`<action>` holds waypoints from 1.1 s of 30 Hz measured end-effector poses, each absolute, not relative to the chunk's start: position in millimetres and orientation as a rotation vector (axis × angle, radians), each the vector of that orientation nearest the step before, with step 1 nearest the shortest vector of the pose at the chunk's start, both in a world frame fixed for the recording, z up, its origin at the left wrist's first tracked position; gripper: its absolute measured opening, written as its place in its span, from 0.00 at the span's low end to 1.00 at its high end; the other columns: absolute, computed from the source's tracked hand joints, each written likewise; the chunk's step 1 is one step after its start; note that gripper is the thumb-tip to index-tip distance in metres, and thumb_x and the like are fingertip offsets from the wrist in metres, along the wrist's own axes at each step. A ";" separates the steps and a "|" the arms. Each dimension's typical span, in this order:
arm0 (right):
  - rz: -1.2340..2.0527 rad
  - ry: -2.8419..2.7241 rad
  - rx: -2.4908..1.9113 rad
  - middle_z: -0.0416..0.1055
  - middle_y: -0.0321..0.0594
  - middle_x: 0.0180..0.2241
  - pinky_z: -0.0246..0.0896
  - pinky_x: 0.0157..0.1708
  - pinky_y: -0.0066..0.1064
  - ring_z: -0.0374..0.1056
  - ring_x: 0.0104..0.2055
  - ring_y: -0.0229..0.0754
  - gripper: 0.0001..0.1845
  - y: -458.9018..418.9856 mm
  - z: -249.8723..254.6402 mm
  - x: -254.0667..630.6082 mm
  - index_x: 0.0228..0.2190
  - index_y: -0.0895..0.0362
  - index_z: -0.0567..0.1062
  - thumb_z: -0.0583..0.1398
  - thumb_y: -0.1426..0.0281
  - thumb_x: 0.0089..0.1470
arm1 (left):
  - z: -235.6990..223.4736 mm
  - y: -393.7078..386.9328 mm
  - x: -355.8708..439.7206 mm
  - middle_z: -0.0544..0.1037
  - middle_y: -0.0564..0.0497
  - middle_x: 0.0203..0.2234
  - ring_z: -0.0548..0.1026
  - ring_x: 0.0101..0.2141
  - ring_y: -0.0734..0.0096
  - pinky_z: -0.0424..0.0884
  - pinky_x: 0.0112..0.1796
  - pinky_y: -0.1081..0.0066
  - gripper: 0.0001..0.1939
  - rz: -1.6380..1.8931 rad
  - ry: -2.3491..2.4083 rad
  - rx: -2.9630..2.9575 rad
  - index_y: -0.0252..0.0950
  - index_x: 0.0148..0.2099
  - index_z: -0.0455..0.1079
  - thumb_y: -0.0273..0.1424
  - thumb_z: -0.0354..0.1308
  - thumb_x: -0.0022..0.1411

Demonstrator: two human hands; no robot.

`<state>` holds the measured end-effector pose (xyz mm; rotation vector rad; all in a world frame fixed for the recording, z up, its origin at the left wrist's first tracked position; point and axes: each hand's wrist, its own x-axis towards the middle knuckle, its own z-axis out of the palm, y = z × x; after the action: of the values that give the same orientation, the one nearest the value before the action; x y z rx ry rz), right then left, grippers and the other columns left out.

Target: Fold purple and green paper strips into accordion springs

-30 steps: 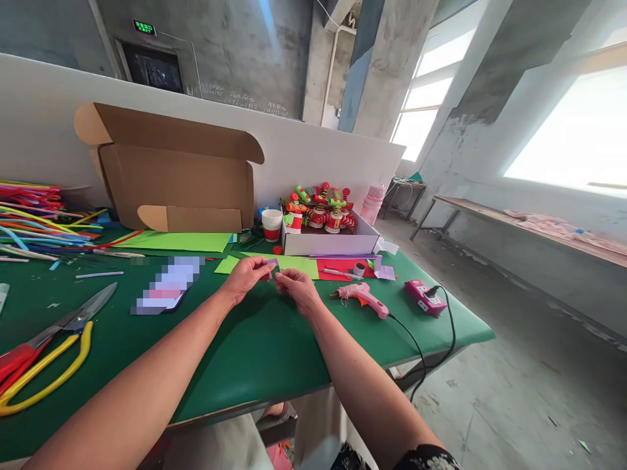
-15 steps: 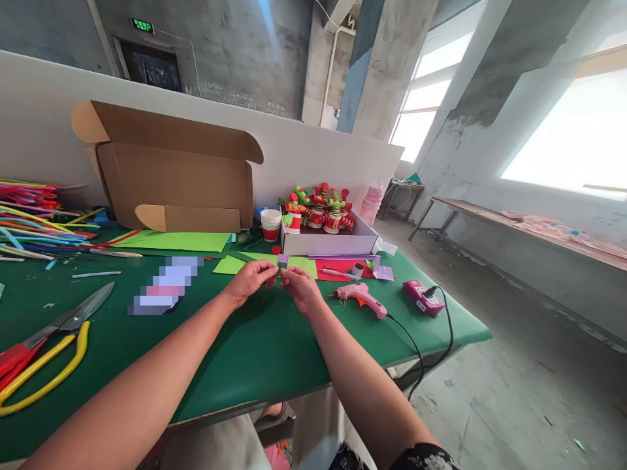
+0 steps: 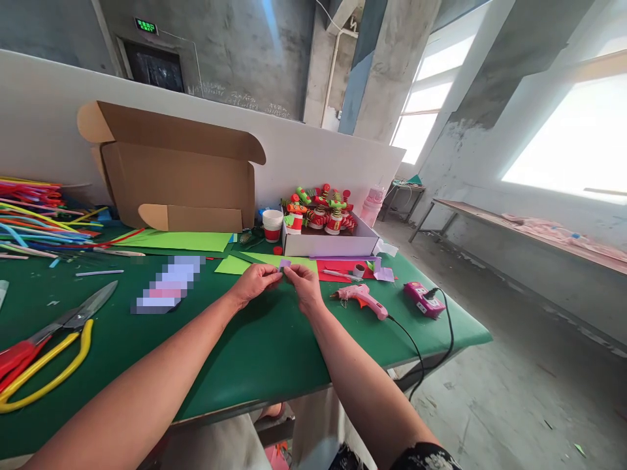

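Observation:
Over the green table (image 3: pixel 255 352), my left hand (image 3: pixel 253 283) and my right hand (image 3: pixel 305 284) meet, both pinching a small purple paper piece (image 3: pixel 285 264) between their fingertips. Just beyond them lie light green paper sheets (image 3: pixel 235 264) and a red sheet (image 3: pixel 337 267). A pink glue gun (image 3: pixel 360 299) rests on the table to the right of my right hand, its black cord running off the table edge.
A white box of red and green craft figures (image 3: pixel 328 238) stands behind, with stacked paper cups (image 3: pixel 272 224) and an open cardboard box (image 3: pixel 176 173). Yellow-handled scissors (image 3: pixel 53 339) and several coloured pipe cleaners (image 3: pixel 39 219) lie at left. A pink power strip (image 3: pixel 424 299) sits near the right edge.
The purple piece has been turned and worked between my fingertips, and both hands have shifted slightly away from me. Nothing else on the table has moved.

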<state>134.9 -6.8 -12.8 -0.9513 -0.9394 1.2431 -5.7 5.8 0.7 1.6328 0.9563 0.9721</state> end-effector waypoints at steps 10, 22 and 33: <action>1.219 -0.992 -1.056 0.68 0.31 0.19 0.57 0.27 0.28 0.59 0.22 0.32 0.14 -9.8 -9.1 135.6 0.22 0.58 0.75 0.69 0.62 0.33 | 4.5 6.8 -8.8 0.71 0.56 0.20 0.67 0.23 0.73 0.65 0.27 0.71 0.24 1.088 0.945 1.404 0.35 0.27 0.70 0.50 0.69 0.40; 1.267 -1.083 -1.029 0.68 0.30 0.19 0.58 0.27 0.28 0.61 0.22 0.33 0.14 -9.2 -12.2 133.7 0.21 0.57 0.73 0.69 0.62 0.34 | 3.6 8.9 -5.4 0.69 0.56 0.16 0.64 0.21 0.74 0.62 0.27 0.71 0.18 1.218 1.017 1.398 0.36 0.21 0.69 0.44 0.69 0.39; 1.188 -1.070 -1.078 0.68 0.30 0.20 0.60 0.27 0.28 0.62 0.21 0.33 0.14 -7.1 -14.4 133.7 0.23 0.56 0.71 0.67 0.62 0.38 | 0.3 10.9 -8.1 0.73 0.56 0.19 0.68 0.23 0.75 0.66 0.28 0.72 0.19 1.165 0.939 1.211 0.34 0.26 0.72 0.39 0.72 0.33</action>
<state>133.7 -7.1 -14.4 -1.0778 -1.0700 1.1878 -8.1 10.9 0.3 1.2109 0.9394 1.1651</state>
